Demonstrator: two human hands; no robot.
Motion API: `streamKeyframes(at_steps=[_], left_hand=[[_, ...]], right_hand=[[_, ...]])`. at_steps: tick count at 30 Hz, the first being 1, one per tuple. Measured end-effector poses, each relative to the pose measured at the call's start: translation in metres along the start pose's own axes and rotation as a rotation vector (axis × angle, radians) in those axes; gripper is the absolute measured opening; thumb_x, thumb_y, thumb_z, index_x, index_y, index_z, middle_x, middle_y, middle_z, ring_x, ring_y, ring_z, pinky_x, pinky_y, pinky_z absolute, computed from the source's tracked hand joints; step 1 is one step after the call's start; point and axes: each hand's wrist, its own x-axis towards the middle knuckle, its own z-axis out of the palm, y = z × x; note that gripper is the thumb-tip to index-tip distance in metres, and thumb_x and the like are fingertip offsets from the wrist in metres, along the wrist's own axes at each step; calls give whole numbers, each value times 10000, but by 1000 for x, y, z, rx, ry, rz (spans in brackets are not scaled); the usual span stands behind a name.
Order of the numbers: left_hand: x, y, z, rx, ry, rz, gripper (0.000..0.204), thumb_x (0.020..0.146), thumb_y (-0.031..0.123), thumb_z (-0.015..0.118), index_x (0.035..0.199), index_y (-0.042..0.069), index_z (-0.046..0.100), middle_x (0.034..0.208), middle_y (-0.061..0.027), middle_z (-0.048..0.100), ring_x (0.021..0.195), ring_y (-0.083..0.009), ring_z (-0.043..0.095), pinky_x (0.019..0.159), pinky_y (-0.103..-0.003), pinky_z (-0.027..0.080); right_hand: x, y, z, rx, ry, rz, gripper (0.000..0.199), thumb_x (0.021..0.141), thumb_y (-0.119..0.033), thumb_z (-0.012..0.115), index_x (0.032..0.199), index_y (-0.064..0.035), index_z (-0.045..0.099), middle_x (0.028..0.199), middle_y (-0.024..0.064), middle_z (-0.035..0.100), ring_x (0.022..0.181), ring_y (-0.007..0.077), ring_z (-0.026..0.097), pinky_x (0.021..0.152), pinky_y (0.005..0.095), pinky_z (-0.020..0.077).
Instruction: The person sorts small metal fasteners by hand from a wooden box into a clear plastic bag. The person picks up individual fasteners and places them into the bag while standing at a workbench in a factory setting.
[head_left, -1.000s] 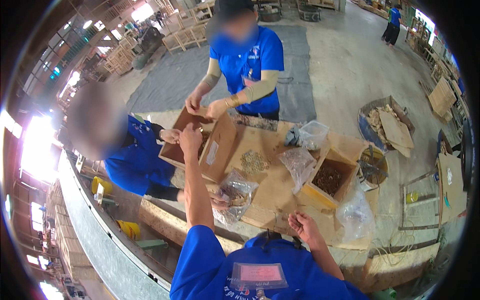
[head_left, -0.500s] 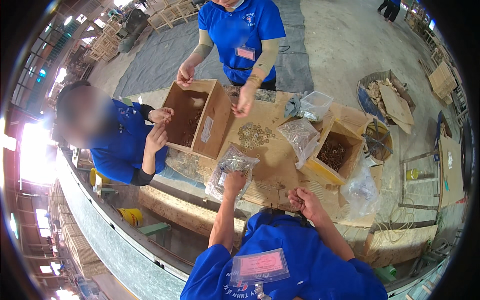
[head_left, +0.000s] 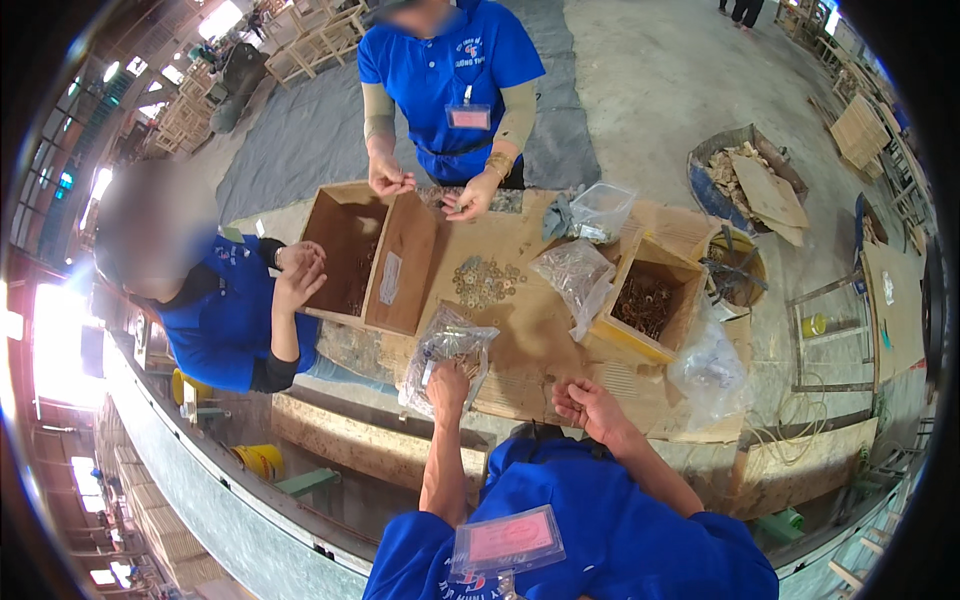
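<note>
My left hand (head_left: 447,389) is at the near side of a clear plastic bag (head_left: 462,343) of small metal parts, its fingers curled in against the contents. What those fingers hold is hidden. My right hand (head_left: 592,408) hovers over the near edge of the cardboard-covered table, fingers bent and pressed together; anything in them is too small to make out. Beyond the bag, many loose metal washers (head_left: 487,282) lie scattered on the cardboard (head_left: 545,335).
A wooden box (head_left: 415,270) with small parts stands left, before two co-workers in blue. On the right are another clear bag (head_left: 573,275), a smaller wooden box (head_left: 677,268) of metal fasteners, a yellow bucket (head_left: 752,268), a clear tub (head_left: 603,207) and a crumpled plastic bag (head_left: 712,370).
The view has shifted slightly, moving the scene left. My left hand stays at the bag and my right hand stays curled. The far co-worker's hands have come together beside the large box.
</note>
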Motion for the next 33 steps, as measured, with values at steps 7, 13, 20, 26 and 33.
streamKeyframes(at_steps=[7, 13, 20, 26, 33], left_hand=[[-13, 36, -19, -1053, -206, -24, 187, 938, 183, 580, 896, 14, 649, 960, -138, 697, 817, -249, 664, 717, -358, 527], [-54, 117, -8, -1159, -447, 305, 135, 932, 82, 608, 1028, 3, 661, 1082, -58, 654, 926, -139, 606, 829, -286, 492], [-67, 143, 11, -874, -616, 402, 163, 923, 92, 601, 1049, 3, 651, 944, -106, 660, 867, -194, 659, 756, -310, 513], [-57, 144, 16, -725, -560, 653, 185, 896, 91, 601, 1061, 37, 663, 948, -145, 671, 854, -299, 677, 746, -358, 526], [-50, 149, -4, -484, -612, 818, 201, 898, 62, 588, 1081, 36, 666, 982, -159, 667, 872, -305, 663, 760, -364, 529]], right_hand=[[6, -5, -8, 82, -50, 38, 168, 969, -138, 580, 1103, -47, 625, 1019, 85, 687, 883, 187, 677, 783, 326, 586], [9, -14, -6, 20, -39, -11, 175, 983, -115, 539, 1113, -30, 621, 1028, 105, 670, 877, 190, 671, 815, 337, 575], [-4, -20, -13, 52, -60, -108, 197, 1005, -102, 467, 1108, -16, 612, 1054, 75, 651, 929, 192, 649, 858, 357, 562], [-10, -23, -23, 357, -267, -30, 242, 989, -219, 544, 1136, -38, 610, 1081, 98, 647, 977, 211, 636, 890, 378, 546], [-11, -21, -22, 111, -167, -89, 361, 941, -354, 621, 1164, -71, 601, 1115, 99, 642, 1008, 232, 634, 915, 386, 518]])
